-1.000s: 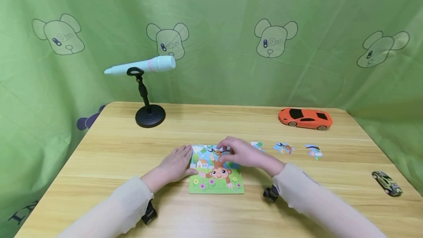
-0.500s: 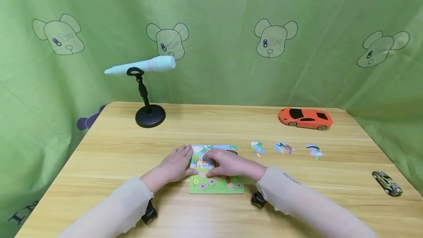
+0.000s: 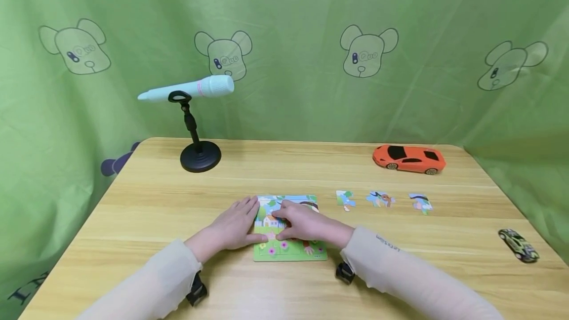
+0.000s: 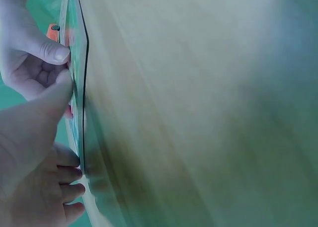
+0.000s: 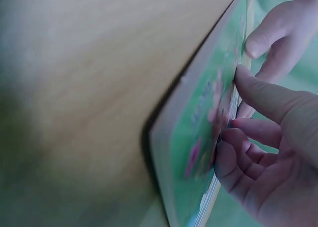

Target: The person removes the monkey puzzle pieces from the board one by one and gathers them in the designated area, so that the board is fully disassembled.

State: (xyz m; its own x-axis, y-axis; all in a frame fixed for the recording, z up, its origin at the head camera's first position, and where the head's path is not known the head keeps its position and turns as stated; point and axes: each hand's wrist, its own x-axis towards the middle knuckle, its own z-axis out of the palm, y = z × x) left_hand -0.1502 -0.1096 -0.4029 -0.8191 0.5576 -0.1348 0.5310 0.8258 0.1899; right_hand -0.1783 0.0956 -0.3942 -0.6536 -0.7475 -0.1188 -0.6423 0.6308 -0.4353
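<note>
A jigsaw puzzle on a thin board, with a monkey, house and flowers on green grass, lies on the table in front of me. My left hand rests along its left edge, fingers fairly straight and thumb over the printed face. My right hand lies over the middle of the picture and hides most of the monkey. In the right wrist view its thumb and index fingertip touch the puzzle face, the other fingers bent, with nothing visible between them. Both thumbs are close together in the left wrist view.
Right of the board lie three loose puzzle pieces: one with green leaves, a middle one and one with a dark branch. An orange toy car, a camouflage toy car and a blue microphone on a black stand stand farther out.
My right hand has moved left and toward me, from the puzzle's upper right to its middle, uncovering the leafy loose piece. The left hand has stayed at the left edge.
</note>
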